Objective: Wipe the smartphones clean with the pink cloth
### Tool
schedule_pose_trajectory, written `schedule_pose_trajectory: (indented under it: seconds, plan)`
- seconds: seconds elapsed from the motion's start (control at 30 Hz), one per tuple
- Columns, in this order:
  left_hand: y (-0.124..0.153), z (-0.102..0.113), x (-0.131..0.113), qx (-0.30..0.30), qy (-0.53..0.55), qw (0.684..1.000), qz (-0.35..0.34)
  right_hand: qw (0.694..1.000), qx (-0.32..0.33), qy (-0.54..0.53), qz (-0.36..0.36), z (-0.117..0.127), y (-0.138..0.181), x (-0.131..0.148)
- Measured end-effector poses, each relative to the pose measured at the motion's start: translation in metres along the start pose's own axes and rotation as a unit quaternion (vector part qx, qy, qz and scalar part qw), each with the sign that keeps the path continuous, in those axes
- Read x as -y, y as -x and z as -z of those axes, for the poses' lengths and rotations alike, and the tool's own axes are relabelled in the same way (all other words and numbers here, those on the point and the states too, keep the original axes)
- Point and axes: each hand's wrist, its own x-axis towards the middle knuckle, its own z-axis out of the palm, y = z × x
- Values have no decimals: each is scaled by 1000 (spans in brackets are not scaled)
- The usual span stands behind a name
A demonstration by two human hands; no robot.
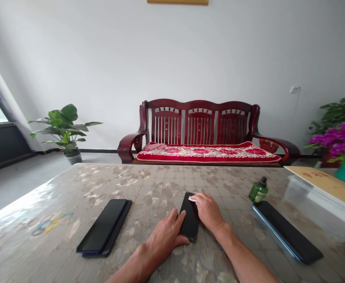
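Observation:
A dark smartphone (189, 223) lies on the patterned tablecloth in front of me, its long side pointing away. My left hand (169, 229) grips its left edge, with the thumb at the near end and fingertips on the surface. Pinched in my right hand (206, 210) is a small white wipe (191, 199), pressed against the phone's far end. Only a corner of the wipe shows; the fingers cover the rest. Left of my hands, one black-screened phone (103, 226) rests on top of another dark phone (120, 226). To the right lies a dark phone (287, 232) with a light-blue side.
Behind the right phone stands a green bottle (258, 191) with a black top. A clear plastic box (314, 210) with a tan board (325, 182) over it is at the right edge. Coloured rubber bands (47, 225) lie far left. A wooden bench (199, 122) stands beyond the table (149, 184).

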Motion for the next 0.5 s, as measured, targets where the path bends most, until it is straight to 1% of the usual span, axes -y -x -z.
schedule_pose_trajectory:
  seconds: [0.27, 0.5]
  plan:
    - [-2, -4, -9, -4, -51, 999, -8, 1000, 7, -11, 1, -1, 0, -3]
    - [-2, -4, -15, -3, -51, 999, -5, 1000, 7, -1, 11, -4, 0, -4]
